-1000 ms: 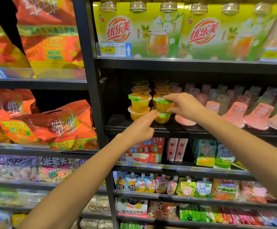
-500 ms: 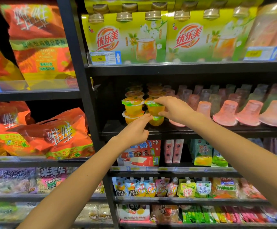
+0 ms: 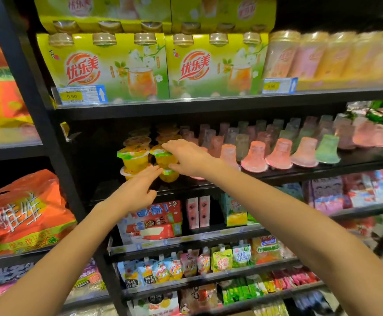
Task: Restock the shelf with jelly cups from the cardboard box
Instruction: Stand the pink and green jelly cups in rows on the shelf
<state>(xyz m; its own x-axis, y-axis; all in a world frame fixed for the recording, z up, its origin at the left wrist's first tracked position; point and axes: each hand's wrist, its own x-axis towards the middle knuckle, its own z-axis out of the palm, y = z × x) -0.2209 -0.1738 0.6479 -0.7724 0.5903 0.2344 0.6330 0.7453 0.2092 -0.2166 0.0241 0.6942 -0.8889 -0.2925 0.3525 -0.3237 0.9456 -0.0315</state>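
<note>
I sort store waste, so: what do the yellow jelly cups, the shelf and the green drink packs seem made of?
Jelly cups: clear glossy plastic, it seems, since the yellow filling shows through; the lid looks like printed film.
Shelf: probably black painted metal, thin and matte.
Drink packs: printed cardboard sleeves, by their flat folded faces.
</note>
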